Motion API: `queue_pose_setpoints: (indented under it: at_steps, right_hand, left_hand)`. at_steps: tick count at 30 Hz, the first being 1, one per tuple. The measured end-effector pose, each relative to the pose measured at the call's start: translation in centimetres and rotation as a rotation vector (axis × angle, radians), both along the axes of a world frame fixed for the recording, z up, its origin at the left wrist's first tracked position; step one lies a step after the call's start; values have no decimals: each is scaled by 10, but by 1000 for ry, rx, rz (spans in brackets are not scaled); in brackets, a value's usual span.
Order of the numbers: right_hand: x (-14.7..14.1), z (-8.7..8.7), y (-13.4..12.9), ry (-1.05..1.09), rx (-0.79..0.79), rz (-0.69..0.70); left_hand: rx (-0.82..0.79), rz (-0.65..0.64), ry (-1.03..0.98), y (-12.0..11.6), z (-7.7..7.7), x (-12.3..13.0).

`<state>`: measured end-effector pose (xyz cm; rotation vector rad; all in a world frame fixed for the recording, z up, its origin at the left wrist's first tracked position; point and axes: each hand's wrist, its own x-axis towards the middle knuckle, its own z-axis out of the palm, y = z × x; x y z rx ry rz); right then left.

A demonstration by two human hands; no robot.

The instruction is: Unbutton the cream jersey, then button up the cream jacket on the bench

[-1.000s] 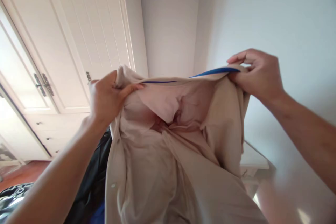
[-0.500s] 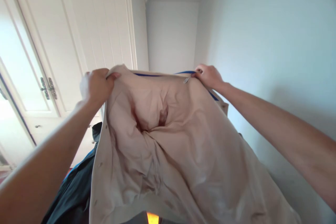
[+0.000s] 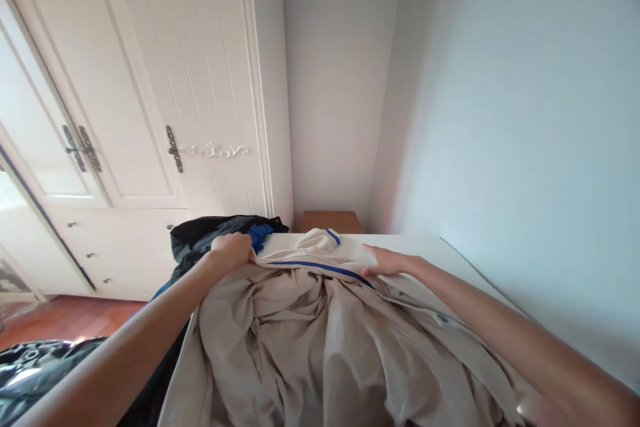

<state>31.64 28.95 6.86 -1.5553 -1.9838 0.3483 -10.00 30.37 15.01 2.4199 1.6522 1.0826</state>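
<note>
A beige garment (image 3: 360, 340) with blue trim along its upper edge lies rumpled over a white surface (image 3: 410, 247). My left hand (image 3: 233, 250) is closed on the garment's upper left corner, beside some dark and blue clothing. At the upper right of the blue trim is my right hand (image 3: 385, 260), its fingers apart and resting at the cloth's edge. A bunched part of the garment with a blue stripe stands up between the two hands.
Dark clothes (image 3: 205, 237) are heaped left of the garment, and more dark items (image 3: 40, 367) lie at the lower left. A white wardrobe (image 3: 135, 80) rises at the left, a pale blue wall (image 3: 525, 113) at the right. A brown wooden piece (image 3: 333, 221) stands behind.
Both hands have come down with the garment, which was held up and spread and now lies rumpled on the white surface. The right hand's fingers have opened. The view has tilted downward.
</note>
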Motion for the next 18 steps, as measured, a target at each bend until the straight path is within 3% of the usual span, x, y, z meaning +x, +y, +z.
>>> queue_pose_setpoints:
  at_steps: [5, 7, 10, 14, 18]
  right_hand:
    - [51, -18, -49, -30, -286, 79]
    - [64, -29, -72, -35, -326, 96]
    - [69, -48, -102, -92, -286, -6]
    - [57, -73, -127, -219, -66, -261]
    - [37, -88, -138, -358, -6, -345]
  left_hand:
    - [-125, -243, 463, -3, -11, 39]
    - [-151, -370, 607, -4, -19, 60]
    - [-192, -519, 836, -4, -37, 84]
    - [-248, -482, 878, -5, -61, 91]
    - [-304, -424, 821, -6, -73, 83]
